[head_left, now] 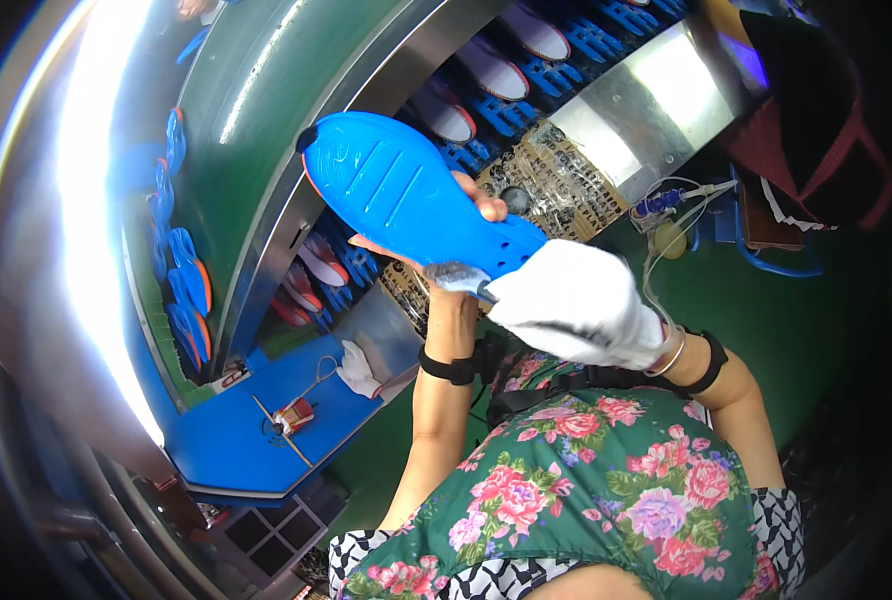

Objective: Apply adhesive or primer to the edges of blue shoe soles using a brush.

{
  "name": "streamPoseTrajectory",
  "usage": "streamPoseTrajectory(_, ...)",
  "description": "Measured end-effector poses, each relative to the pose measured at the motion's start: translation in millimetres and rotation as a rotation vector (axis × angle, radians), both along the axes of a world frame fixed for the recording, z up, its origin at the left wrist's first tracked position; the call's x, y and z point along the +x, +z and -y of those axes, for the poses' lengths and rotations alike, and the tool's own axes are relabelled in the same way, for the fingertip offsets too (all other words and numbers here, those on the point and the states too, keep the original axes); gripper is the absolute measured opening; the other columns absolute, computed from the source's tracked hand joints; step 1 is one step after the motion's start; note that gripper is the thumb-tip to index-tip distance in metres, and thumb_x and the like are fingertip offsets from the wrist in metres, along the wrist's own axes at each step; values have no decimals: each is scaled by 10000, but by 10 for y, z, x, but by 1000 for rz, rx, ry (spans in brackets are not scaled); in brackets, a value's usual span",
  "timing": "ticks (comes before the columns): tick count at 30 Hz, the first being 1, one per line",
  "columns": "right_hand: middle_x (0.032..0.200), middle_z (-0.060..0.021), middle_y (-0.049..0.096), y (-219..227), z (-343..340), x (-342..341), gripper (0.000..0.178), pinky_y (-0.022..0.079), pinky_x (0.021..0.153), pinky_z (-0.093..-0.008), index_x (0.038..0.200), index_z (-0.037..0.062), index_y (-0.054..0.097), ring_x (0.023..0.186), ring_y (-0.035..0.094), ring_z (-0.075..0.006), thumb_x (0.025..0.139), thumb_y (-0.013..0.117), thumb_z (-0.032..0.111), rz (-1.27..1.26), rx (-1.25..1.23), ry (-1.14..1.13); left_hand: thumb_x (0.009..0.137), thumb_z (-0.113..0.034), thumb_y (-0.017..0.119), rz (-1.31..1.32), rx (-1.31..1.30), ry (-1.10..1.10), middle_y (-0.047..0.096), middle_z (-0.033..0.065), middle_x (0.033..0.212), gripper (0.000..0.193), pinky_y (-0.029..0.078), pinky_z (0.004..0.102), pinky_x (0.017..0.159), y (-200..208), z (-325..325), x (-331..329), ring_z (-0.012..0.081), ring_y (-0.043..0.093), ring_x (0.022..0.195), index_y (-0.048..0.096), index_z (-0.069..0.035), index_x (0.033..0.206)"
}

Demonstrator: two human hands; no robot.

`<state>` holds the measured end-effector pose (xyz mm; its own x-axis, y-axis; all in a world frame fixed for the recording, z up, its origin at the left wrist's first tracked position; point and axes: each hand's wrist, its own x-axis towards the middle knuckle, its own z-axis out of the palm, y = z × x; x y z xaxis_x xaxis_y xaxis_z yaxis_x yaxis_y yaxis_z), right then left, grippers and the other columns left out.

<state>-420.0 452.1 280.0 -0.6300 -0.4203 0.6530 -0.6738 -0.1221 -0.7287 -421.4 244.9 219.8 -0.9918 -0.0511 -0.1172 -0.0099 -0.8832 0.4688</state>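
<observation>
My bare left hand (pixel 484 200) grips a glossy blue shoe sole (pixel 391 175) from beneath, its fingers curled over the far edge. The sole has slanted grooves on its wide part, small holes near its narrow end, and an orange rim along one side. In a white knitted glove, my right hand (pixel 571 300) is closed round a brush (pixel 456 276) with pale, dirty bristles. The bristles lie at the near edge of the sole, by my left wrist; whether they touch it I cannot tell. The glove covers part of the sole's narrow end.
A green conveyor belt (pixel 256 90) at left carries several blue-and-orange soles (pixel 188 270). Racks beyond hold soles on blue supports (pixel 506 115). A cardboard-covered ledge (pixel 556 170) holds a small round pot (pixel 514 198). On a blue table (pixel 236 430) lie a red container (pixel 292 416) and a white glove (pixel 357 370).
</observation>
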Motion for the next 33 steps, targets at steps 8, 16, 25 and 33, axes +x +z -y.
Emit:
streamPoseTrajectory(8,960,-90,769,25,-91,-19,229,583,741,-359,961,79,779,832,734,-263,748,848,29,81,-24,-9,608,-1031,484,-140,94,-60,652,200,1060,1255,515,549,718,-72,37,-137,399,663,829,507,27,1283)
streamPoseTrajectory(16,951,-108,763,-18,-158,-86,174,584,741,-370,925,78,769,863,739,-258,772,818,13,45,26,-20,620,-1029,472,-76,48,39,653,183,1062,1260,532,520,759,-53,106,-204,355,673,839,527,52,1266)
streamPoseTrajectory(25,973,-101,765,-103,-216,-164,174,576,721,-370,936,77,773,831,728,-272,775,838,60,14,57,22,669,-999,488,-89,3,-200,639,185,1065,1231,548,487,695,147,132,-368,338,661,814,463,21,1356)
streamPoseTrajectory(33,953,-122,767,-107,-265,-108,180,580,735,-367,927,62,774,848,736,-262,762,819,5,287,-9,118,707,-1009,393,18,-25,-384,646,263,1135,1255,574,499,673,152,160,-366,388,684,760,389,-41,1506)
